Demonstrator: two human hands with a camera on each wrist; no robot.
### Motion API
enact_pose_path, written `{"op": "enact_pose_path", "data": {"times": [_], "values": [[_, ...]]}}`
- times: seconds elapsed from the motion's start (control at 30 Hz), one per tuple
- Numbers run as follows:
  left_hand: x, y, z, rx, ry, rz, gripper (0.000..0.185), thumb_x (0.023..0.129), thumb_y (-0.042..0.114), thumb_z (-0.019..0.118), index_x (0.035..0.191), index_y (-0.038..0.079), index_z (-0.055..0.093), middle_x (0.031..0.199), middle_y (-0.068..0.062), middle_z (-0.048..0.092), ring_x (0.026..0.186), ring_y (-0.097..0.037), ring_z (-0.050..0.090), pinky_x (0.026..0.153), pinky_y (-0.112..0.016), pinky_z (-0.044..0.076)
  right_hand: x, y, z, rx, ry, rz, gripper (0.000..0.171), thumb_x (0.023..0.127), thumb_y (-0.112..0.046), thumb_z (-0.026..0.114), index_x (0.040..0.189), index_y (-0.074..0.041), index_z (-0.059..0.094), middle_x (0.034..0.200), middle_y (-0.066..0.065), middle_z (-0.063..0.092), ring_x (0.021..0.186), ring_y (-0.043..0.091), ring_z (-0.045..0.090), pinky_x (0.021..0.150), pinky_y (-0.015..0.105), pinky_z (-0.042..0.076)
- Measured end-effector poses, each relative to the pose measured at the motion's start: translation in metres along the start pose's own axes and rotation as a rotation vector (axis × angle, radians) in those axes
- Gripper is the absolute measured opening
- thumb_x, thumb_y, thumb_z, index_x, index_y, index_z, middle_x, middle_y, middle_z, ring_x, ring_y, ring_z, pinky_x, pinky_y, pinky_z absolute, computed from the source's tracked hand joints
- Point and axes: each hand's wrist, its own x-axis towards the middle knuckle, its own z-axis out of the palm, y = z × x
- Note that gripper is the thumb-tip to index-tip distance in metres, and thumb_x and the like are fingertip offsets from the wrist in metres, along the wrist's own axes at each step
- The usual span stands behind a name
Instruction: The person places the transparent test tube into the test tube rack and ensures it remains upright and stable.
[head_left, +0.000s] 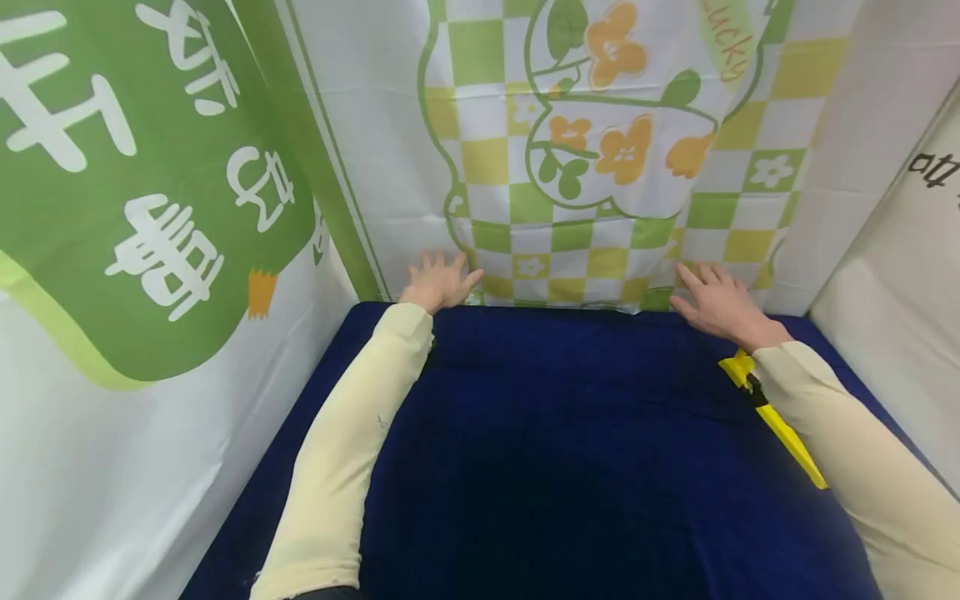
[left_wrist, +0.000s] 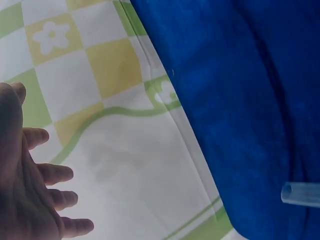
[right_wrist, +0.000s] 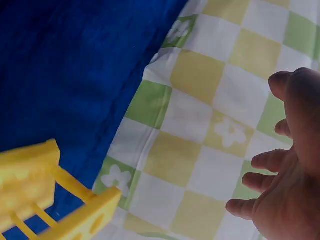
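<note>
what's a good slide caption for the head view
Left hand and right hand, fingers extended, in front of a checked floral cloth at the far end of a dark blue surface.

Head view: light is diffuse and fairly even; the white left curtain [head_left: 150,467] reads pale, while the dark blue cloth [head_left: 540,483] sinks to near-black toward bottom centre. Fine detail is soft. Wrist views: dimmer, greyer. Left hand [left_wrist: 25,190] and right hand [right_wrist: 290,175] are shaded, darker than the patterned fabric [right_wrist: 200,100] behind. Faint grey shadow lies beside the left fingers. Yellow frame [right_wrist: 30,172] looks slightly blurred.
</note>
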Motion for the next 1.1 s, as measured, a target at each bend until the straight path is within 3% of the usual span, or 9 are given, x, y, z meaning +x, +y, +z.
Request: {"op": "enact_pose_path", "data": {"times": [0.2,0.5,0.77,1.1], "values": [[0.003,0.007,0.011,0.003,-0.017,0.017,0.074,0.099,0.068,0.013,0.159,0.026,0.010,0.163,-0.023,0.014,0.149,-0.049,0.007,0.113,-0.072,0.017,-0.006,0.006,0.003,0.121,0.027,0.035,0.072,0.105,-0.042,0.039,0.156,0.001,0.011,0.152,0.041,0.019,0.137,0.060,0.020,0.111,0.070,0.020],[0.006,0.021,0.022,-0.003,-0.017,0.045,0.073,0.099,0.067,0.015,0.159,0.025,0.014,0.161,-0.022,0.019,0.149,-0.046,0.012,0.115,-0.068,0.019,-0.025,0.013,0.012,0.261,0.094,0.068,0.074,0.105,-0.041,0.039,0.156,0.003,0.008,0.154,0.040,0.013,0.141,0.058,0.013,0.113,0.070,0.013],[0.007,0.034,0.029,-0.021,-0.022,0.079,0.072,0.100,0.066,0.017,0.158,0.025,0.015,0.161,-0.019,0.024,0.149,-0.043,0.017,0.116,-0.066,0.020,-0.046,0.021,0.021,0.313,0.158,0.097,0.072,0.105,-0.041,0.037,0.154,0.006,0.013,0.152,0.040,0.020,0.140,0.057,0.017,0.114,0.068,0.010],[0.011,0.045,0.041,-0.079,-0.060,0.113,0.074,0.099,0.068,0.015,0.159,0.025,0.011,0.163,-0.016,0.021,0.151,-0.043,0.012,0.118,-0.065,0.017,-0.058,0.027,0.021,0.341,0.171,0.156,0.072,0.105,-0.042,0.035,0.154,0.005,0.013,0.152,0.039,0.020,0.138,0.058,0.016,0.110,0.070,0.013]]}}
